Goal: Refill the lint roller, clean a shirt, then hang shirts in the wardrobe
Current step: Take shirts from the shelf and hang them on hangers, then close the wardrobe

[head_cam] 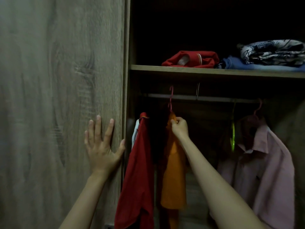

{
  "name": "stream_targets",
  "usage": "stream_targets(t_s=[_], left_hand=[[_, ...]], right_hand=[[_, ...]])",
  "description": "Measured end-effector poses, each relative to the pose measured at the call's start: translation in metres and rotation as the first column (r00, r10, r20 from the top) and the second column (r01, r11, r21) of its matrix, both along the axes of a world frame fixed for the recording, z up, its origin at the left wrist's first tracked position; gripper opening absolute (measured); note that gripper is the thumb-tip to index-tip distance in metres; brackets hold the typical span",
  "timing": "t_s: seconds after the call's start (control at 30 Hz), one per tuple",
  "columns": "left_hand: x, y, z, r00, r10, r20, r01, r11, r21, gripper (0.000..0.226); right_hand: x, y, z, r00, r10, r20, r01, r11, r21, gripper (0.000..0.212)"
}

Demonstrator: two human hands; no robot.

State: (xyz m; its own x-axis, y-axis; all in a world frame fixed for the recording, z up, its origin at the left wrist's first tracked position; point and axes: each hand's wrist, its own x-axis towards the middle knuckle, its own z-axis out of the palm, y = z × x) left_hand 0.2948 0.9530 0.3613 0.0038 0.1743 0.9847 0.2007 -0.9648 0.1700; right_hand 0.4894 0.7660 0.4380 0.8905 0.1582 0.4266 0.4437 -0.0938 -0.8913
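Observation:
My right hand [179, 126] is pinched on the top of an orange shirt [174, 176] that hangs from a pink hanger [171, 100]. The hanger's hook rises around the metal wardrobe rail [214, 98]. A red shirt [138, 171] hangs just left of the orange one, with a dark garment [158, 134] between them. My left hand [102, 142] lies flat with fingers spread on the wooden wardrobe door [57, 96], thumb at its edge. A pink shirt [260, 166] hangs on another pink hanger at the right.
A green hanger [233, 138] hangs bare on the rail beside the pink shirt. The shelf [214, 72] above holds a folded red garment [191, 59], a blue one [247, 64] and a patterned cloth [272, 51]. The wardrobe's inside is dark.

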Motion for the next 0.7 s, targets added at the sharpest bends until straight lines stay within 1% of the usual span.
stream_targets(t_s=[0.1,0.2,0.27,0.33,0.43,0.53,0.63,0.7], left_hand=[[0.000,-0.001,0.001,1.000,0.001,0.003,-0.001,1.000,0.003,0.074],[-0.001,-0.002,0.002,1.000,-0.007,-0.004,0.007,1.000,-0.003,0.073],[-0.002,-0.002,0.003,1.000,-0.007,-0.006,0.007,1.000,-0.005,0.072],[-0.003,-0.004,0.003,1.000,-0.006,-0.007,0.006,1.000,-0.008,0.070],[-0.005,-0.006,0.004,1.000,-0.013,-0.011,0.013,1.000,-0.024,0.070],[-0.005,-0.008,0.005,1.000,-0.023,-0.009,0.023,0.999,-0.027,0.069],[-0.005,-0.007,0.004,1.000,-0.022,-0.012,0.021,0.999,-0.025,0.069],[-0.005,-0.006,0.004,1.000,-0.020,-0.017,0.020,0.999,-0.025,0.070]], right_hand=[[0.006,0.011,-0.004,1.000,0.021,-0.009,-0.021,1.000,-0.018,0.023],[0.007,0.016,-0.012,0.998,0.036,-0.057,-0.037,0.999,-0.007,0.028],[0.004,0.015,-0.018,0.997,0.034,-0.067,-0.035,0.999,-0.010,0.028],[0.000,0.011,-0.025,0.998,0.041,-0.040,-0.041,0.999,-0.013,0.028],[-0.012,0.001,-0.040,0.999,0.048,0.011,-0.047,0.999,-0.025,0.035],[-0.026,-0.006,-0.064,0.997,0.042,0.070,-0.043,0.999,0.005,0.039],[-0.041,-0.005,-0.078,0.986,0.096,0.135,-0.101,0.994,0.034,0.043],[-0.045,0.000,-0.076,0.982,0.125,0.145,-0.129,0.991,0.018,0.044]])
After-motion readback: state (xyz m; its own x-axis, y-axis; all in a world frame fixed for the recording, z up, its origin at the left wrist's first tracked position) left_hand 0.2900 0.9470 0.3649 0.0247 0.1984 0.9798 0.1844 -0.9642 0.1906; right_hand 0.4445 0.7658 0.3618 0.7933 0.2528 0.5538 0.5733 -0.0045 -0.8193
